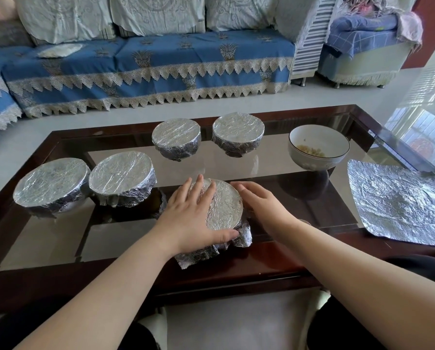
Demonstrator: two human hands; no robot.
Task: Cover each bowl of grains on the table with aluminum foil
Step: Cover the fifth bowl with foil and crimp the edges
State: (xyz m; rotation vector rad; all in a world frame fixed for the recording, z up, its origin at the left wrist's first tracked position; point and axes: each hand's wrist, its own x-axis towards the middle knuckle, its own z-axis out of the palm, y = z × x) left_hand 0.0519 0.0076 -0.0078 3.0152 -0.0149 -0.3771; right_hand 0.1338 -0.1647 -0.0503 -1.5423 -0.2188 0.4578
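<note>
A foil-wrapped bowl (225, 205) sits at the near middle of the glass table (274, 173). My left hand (191, 213) lies flat on its top, thumb along the near rim. My right hand (259, 203) presses the foil against the bowl's right side with straight fingers. Loose foil corners stick out below the bowl at the front. Several other bowls stand wrapped in foil: two at the left (52, 184) (121, 180) and two at the back (176, 136) (238, 132). One white bowl (318, 147) with grains stands uncovered at the back right. A loose foil sheet (400, 200) lies flat at the right.
The table has a dark wooden frame (211, 276). A sofa with a blue lace-trimmed cover (148, 69) stands beyond the table, and an armchair (362, 46) at the back right. My knees are under the near edge.
</note>
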